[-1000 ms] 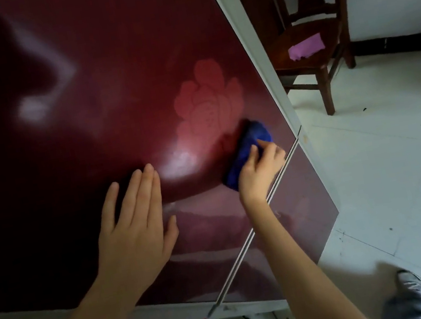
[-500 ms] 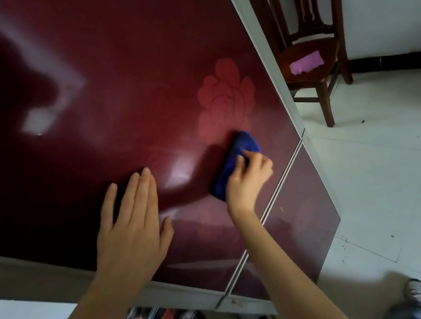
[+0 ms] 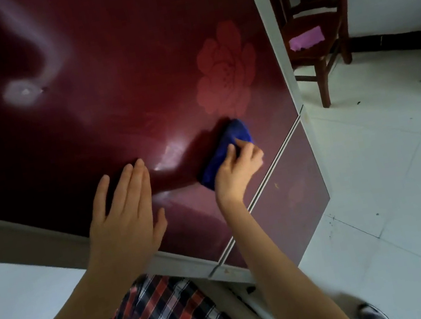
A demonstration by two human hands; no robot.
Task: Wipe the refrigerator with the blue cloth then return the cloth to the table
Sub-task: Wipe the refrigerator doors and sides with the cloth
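**A:** What are your hands doing?

**B:** Low in the centre of the frame, my left hand (image 3: 126, 216) is lying flat on the refrigerator (image 3: 130, 61) door, fingers straight and together, holding nothing. Just right of it, my right hand (image 3: 236, 171) is curling its fingers over the blue cloth (image 3: 227, 150) and pressing it to the door.

**A:** How is the cloth looking?

**B:** It is bunching into a thick, deep-blue wad at mid-frame, just under the pale flower print (image 3: 227, 72) and beside the seam (image 3: 275, 164) between the two doors.

**A:** How are you making the wipe count?

**B:** I'm judging that even pressure and overlapping strokes are what's needed, with the flat hand bracing me. The glossy red panel is throwing glare, so I'd be checking those patches for smears.

**A:** And afterwards?

**B:** It's going to the tabletop, which isn't showing. Only a chair (image 3: 319, 50) carrying a pink cloth (image 3: 306, 39) is standing at the upper right.
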